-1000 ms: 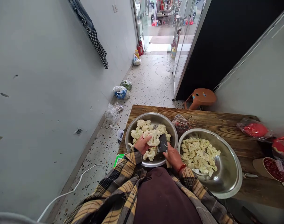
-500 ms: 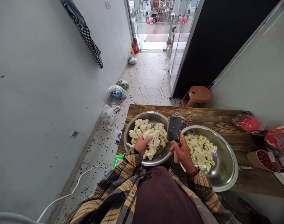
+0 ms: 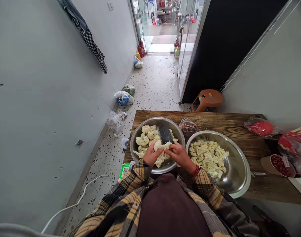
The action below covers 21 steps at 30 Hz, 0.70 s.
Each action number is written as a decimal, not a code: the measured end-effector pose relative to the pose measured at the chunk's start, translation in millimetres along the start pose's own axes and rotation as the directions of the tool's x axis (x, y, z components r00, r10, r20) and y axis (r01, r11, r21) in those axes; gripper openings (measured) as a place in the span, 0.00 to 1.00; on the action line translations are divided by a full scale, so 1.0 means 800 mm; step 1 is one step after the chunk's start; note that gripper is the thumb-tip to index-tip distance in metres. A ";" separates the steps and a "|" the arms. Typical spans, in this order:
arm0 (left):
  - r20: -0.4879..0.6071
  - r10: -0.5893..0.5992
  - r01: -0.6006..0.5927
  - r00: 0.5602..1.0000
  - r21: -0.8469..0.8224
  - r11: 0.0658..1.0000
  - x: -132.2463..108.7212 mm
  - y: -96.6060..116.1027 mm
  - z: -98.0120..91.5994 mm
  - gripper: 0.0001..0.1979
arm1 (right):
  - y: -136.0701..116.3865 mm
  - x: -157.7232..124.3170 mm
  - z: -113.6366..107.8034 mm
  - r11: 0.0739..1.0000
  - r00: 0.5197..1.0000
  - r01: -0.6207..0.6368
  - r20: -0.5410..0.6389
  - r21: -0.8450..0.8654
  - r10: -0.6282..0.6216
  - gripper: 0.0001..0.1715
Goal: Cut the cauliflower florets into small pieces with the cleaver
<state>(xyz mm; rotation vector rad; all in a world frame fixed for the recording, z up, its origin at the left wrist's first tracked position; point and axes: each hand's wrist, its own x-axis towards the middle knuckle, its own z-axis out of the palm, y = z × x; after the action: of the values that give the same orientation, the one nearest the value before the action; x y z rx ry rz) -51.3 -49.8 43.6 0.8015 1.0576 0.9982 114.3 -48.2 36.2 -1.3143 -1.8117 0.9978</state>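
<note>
Could slip and nick a finger, with the knife blade so close. Left hand and right hand low over the left bowl on the desk, fingers pinched tight on 1 cauliflower piece; knife gripped in right hand too, blade pointing away

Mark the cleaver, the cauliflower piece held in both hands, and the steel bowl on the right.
cleaver (image 3: pixel 165 134): head view, on the flat of the dark blade.
cauliflower piece (image 3: pixel 163 147): head view, on its pale top.
right steel bowl (image 3: pixel 236 174): head view, on its bare inner wall.
</note>
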 end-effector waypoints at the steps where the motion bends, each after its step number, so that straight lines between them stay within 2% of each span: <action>1: 0.013 -0.005 0.005 1.000 -0.006 1.000 0.000 0.001 0.000 0.25 | 0.000 0.000 -0.001 0.999 1.000 0.025 0.005 -0.029 -0.025 0.17; 4: 0.041 -0.018 0.018 0.999 0.006 1.000 0.000 0.005 0.001 0.25 | -0.002 -0.003 -0.001 0.985 0.997 0.078 0.030 -0.157 -0.074 0.13; 7: 0.034 -0.089 0.088 0.995 0.013 0.996 -0.003 0.009 0.001 0.24 | -0.005 -0.007 0.002 0.907 0.997 0.078 0.026 -0.414 -0.074 0.10; 9: 0.047 -0.187 0.188 0.981 -0.017 0.982 -0.006 0.010 0.000 0.23 | -0.002 -0.010 0.001 0.840 0.998 0.049 -0.002 -0.540 -0.059 0.10; 12: 0.111 -0.296 0.308 0.949 -0.113 0.945 -0.011 0.010 -0.005 0.20 | 0.014 -0.017 -0.015 0.825 0.994 -0.054 -0.110 -0.562 -0.010 0.12; 14: 0.141 -0.311 0.333 0.940 -0.173 0.927 -0.012 0.011 -0.009 0.18 | 0.028 -0.024 -0.038 0.870 0.976 -0.145 -0.213 -0.472 0.047 0.14; 16: 0.154 -0.310 0.337 0.938 -0.193 0.922 -0.011 0.010 -0.012 0.16 | 0.037 -0.035 -0.062 0.940 0.956 -0.200 -0.265 -0.275 0.126 0.16; 18: 0.153 -0.308 0.334 0.939 -0.189 0.924 -0.008 0.009 -0.009 0.16 | 0.037 -0.047 -0.080 0.963 0.944 -0.266 -0.190 0.048 0.270 0.17; 21: 0.159 -0.292 0.322 0.943 -0.211 0.923 -0.001 0.008 0.003 0.17 | 0.020 -0.057 -0.081 0.823 0.919 -0.352 -0.005 0.445 0.395 0.21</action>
<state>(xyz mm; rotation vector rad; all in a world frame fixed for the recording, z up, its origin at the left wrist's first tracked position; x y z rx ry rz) -51.2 -48.5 50.5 0.4783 0.9037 0.7752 188.6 -76.4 49.4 -1.4212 -1.1725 1.4268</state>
